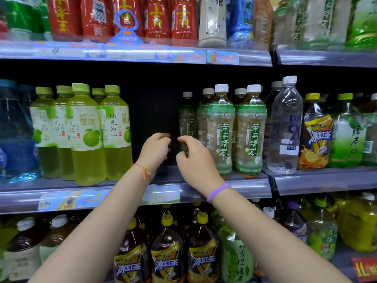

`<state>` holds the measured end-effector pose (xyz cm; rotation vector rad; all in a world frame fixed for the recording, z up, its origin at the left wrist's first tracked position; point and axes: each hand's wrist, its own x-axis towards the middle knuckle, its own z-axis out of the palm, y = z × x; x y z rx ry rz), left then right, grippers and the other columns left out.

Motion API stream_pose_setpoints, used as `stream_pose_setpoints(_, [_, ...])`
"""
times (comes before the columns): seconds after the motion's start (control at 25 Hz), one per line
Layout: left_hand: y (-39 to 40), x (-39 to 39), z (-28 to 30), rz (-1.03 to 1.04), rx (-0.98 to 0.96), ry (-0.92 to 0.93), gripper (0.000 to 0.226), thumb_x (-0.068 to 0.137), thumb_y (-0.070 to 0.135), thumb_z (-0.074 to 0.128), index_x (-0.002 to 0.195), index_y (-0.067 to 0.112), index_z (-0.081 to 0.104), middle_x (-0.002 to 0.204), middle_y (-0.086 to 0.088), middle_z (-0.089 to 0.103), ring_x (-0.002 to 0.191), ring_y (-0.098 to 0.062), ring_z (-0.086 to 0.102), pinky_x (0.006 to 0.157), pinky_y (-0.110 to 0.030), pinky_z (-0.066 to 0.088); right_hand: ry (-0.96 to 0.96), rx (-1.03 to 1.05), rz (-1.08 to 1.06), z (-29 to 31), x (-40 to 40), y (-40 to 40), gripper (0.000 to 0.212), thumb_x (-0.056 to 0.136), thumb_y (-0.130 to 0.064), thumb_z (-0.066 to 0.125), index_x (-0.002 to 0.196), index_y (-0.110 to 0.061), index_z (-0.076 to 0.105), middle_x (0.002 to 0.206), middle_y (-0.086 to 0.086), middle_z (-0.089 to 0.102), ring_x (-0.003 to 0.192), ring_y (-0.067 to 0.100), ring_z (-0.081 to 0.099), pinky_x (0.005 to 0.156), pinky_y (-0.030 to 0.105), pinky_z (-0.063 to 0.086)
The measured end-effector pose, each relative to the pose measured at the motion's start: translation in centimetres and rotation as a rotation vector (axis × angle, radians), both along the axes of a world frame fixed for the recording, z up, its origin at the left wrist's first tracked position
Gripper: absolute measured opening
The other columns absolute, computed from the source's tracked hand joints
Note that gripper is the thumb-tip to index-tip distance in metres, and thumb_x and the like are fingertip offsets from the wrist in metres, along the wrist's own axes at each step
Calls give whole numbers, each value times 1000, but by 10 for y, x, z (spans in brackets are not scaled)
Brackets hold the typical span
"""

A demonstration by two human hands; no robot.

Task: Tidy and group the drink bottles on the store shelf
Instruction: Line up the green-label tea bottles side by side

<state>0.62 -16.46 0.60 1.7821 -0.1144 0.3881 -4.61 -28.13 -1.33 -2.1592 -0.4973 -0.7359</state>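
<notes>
Both hands reach into the dark gap at the middle of the store shelf (234, 186): the left hand (155, 150) and the right hand (193, 160) hold nothing, fingers loosely curled and part open. The step looks like filling that gap, so the next move calls for gripping the jasmine tea bottle (186, 119) set back from the front edge and drawing it forward. Yellow-green pomelo bottles (87, 135) stand left of the gap along the front edge, with stocked shelves above and below.
</notes>
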Motion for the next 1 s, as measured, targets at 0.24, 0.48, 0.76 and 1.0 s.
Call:
stream_pose_setpoints(0.24, [27,8,-9,52,90,-12,43,95,12,48,138,14,53,135,-9,59,123,-28,55,103,-32,44,340,-176,-285,25,70,37,80,93,-23,52,156,-34,4,157,30,-2,145,46,13,116,48,26])
stream_pose_setpoints(0.48, [30,3,-17,13,234,-171,45,100,19,41,145,16,47,148,-6,48,137,-22,42,109,-29,30,415,-128,-445,25,128,38,71,95,-29,49,157,-15,17,158,25,11,144,42,18,115,45,22])
stream_pose_setpoints(0.76, [33,5,-19,-1,157,-175,45,103,25,38,146,16,44,150,-8,45,138,-22,39,110,-29,28,322,-402,-575,25,114,49,48,94,-29,53,140,-30,41,144,22,17,126,40,38,99,41,42])
stream_pose_setpoints(1.0, [33,14,-16,-12,11,-100,49,102,25,40,151,19,36,154,-5,39,140,-22,37,107,-28,29,128,-483,-349,12,59,46,58,92,-11,46,145,-32,38,140,24,22,119,43,40,94,41,42])
